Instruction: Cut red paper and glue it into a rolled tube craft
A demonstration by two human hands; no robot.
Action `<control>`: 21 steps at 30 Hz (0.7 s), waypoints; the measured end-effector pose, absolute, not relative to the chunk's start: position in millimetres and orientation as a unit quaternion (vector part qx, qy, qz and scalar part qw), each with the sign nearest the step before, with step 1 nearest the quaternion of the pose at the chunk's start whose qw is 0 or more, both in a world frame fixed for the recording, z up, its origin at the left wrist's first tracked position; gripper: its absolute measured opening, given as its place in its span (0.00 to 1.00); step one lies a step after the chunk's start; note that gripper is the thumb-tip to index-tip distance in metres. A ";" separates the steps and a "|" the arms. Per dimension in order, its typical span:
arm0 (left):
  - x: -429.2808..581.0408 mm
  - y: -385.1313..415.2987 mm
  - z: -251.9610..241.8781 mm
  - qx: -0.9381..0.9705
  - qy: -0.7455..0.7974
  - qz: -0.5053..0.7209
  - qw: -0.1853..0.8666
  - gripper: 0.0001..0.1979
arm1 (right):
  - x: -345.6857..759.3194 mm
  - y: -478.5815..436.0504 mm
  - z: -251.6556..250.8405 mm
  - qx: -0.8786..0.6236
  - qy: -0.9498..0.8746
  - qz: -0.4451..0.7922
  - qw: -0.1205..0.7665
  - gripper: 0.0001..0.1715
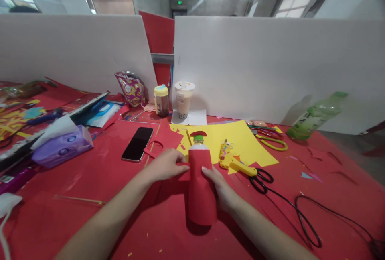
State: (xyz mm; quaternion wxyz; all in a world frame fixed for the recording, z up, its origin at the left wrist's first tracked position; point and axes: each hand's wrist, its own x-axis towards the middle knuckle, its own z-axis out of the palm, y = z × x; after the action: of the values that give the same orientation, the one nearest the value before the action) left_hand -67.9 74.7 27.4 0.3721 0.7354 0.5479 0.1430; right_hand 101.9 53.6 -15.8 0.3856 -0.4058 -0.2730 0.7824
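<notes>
A bottle wrapped in red paper (202,191) is in front of me, its green cap (198,138) pointing away from me. A curved piece of red paper (198,133) shows at the cap. My right hand (221,187) grips the wrapped bottle from the right, thumb on top of the paper. On the other side, my left hand (168,165) has its thumb and fingers at the left edge of the red paper near the bottle's neck; a red flap seems to lie under the thumb. The left fingertips are partly hidden.
Yellow paper (255,143) lies beyond the bottle, with a yellow glue gun (237,165) and black-handled scissors (261,180) at the right. A phone (137,143) lies left. Behind stand a milk tea cup (183,101), a yellow-lidded bottle (161,101) and, tilted, a green bottle (314,117).
</notes>
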 end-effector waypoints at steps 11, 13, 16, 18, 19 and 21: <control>-64.5 75.2 24.4 0.733 0.553 0.146 0.369 0.11 | 101.1 52.8 -16.8 -0.412 -0.267 0.783 0.381 0.14; -64.6 75.8 24.1 0.738 0.550 0.141 0.364 0.11 | 100.8 53.1 -17.8 -0.409 -0.269 0.785 0.380 0.16; -65.9 76.2 24.6 0.744 0.542 0.137 0.366 0.12 | 100.9 53.5 -18.5 -0.405 -0.264 0.790 0.377 0.22; -67.7 76.2 26.2 0.743 0.540 0.133 0.372 0.12 | 101.3 53.7 -18.1 -0.411 -0.259 0.789 0.375 0.24; -68.9 76.1 27.4 0.742 0.541 0.130 0.374 0.12 | 101.6 53.7 -17.7 -0.415 -0.258 0.788 0.375 0.25; -71.4 76.0 30.2 0.741 0.548 0.124 0.368 0.11 | 102.1 53.8 -16.7 -0.419 -0.258 0.784 0.377 0.24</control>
State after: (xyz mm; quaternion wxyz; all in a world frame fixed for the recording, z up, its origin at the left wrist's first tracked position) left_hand -71.4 76.0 30.2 0.3677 0.7410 0.5481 0.1239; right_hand 102.1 53.8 -16.7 0.3772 -0.4193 -0.2582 0.7844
